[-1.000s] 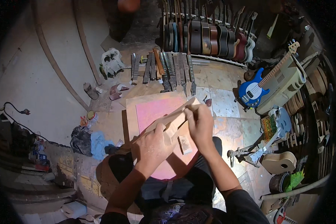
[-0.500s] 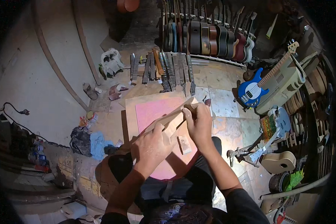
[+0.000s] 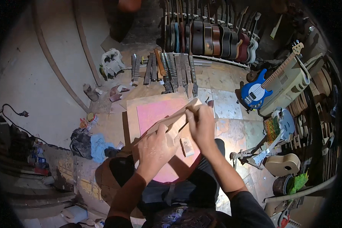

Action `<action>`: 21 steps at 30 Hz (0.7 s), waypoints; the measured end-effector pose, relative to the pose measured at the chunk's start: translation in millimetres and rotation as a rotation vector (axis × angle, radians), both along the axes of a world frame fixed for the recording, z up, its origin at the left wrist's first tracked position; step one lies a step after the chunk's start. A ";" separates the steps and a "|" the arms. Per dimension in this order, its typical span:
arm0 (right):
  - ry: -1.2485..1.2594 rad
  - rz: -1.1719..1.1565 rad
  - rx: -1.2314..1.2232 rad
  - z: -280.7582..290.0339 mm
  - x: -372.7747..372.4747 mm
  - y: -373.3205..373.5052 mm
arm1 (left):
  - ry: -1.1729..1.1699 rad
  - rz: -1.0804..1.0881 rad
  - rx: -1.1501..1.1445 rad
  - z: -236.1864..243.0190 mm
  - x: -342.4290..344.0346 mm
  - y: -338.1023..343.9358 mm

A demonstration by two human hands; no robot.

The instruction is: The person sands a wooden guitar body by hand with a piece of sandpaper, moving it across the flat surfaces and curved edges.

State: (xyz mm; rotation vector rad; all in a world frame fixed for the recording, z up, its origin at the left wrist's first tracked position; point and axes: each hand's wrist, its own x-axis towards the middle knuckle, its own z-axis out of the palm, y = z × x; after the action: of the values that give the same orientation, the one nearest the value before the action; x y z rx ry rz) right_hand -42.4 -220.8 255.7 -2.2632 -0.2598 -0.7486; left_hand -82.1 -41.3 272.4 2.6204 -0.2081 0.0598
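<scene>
A long pale piece of wood, shaped like a guitar neck, lies slantwise over the board on my lap, its blocky end pointing to the far right. My left hand is closed round its nearer part, thumb on top. Beside the far end, my right hand is closed, its curled fingers and thumb pressed against the wood. Whatever those fingertips may pinch is hidden. Below the wood, a small pale block with a dark toothed edge rests on the pink-topped board.
Several loose fretted necks lie on the floor ahead, before a rack of guitars. A blue bass guitar leans at the right, with an unfinished guitar body nearer. Blue cloth and a dark bag lie left.
My right fingers and thumb have shifted slightly against the wood's far end. The left hand keeps its hold, and the wood stays in about the same place.
</scene>
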 end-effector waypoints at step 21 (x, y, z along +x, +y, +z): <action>-0.074 -0.077 0.004 -3.3 6.8 -10.0 | -0.084 -0.023 0.023 -4.3 -1.0 -7.1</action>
State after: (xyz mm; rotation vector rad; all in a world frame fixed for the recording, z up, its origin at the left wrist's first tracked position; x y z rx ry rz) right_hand -35.5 -230.8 252.5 -2.2549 -0.2062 -0.8740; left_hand -83.1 -48.4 268.0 2.6405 -0.2694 0.1611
